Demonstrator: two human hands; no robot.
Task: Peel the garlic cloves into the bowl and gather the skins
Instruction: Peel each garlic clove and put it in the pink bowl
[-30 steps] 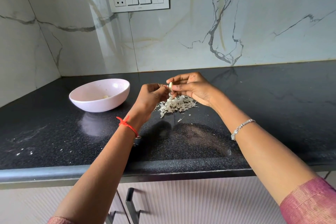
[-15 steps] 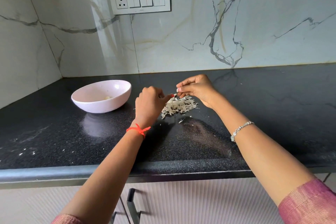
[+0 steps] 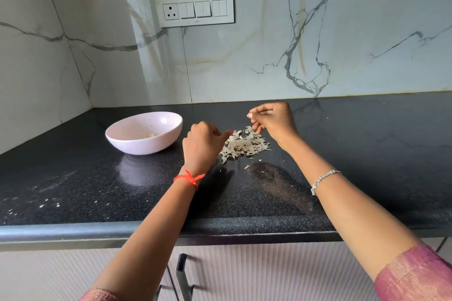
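The bowl (image 3: 146, 146), one clove (image 3: 151, 134) inside, is sitting on the table (image 3: 73, 178) left of the left hand (image 3: 203, 145). That hand is curling beside the skins (image 3: 244, 145), and the right hand (image 3: 274, 120) is pinching above them. I cannot tell whether either is holding anything.

White veined marble walls (image 3: 318, 32); switch panel (image 3: 195, 9); black countertop (image 3: 367, 154); ribbed cabinets (image 3: 269, 273).
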